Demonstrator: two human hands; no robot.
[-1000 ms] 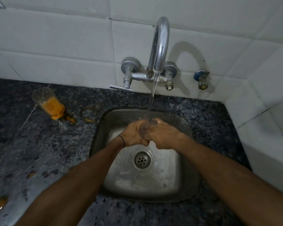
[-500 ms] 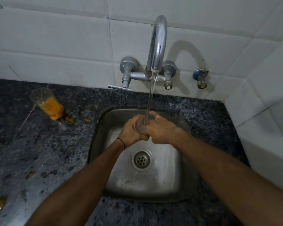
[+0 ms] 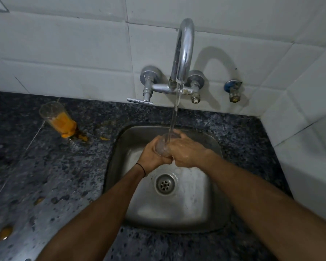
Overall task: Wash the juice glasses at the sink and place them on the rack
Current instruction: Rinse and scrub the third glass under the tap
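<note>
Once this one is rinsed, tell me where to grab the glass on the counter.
Take the counter glass round its mid-wall, from its sink side, with the nearer left hand. It stands open-mouthed with juice in its lower half, so a side grip keeps it level. Spilled juice lies at its base, which is probably slippery.

Head camera looks down, close over the sink [image 3: 186, 210].
</note>
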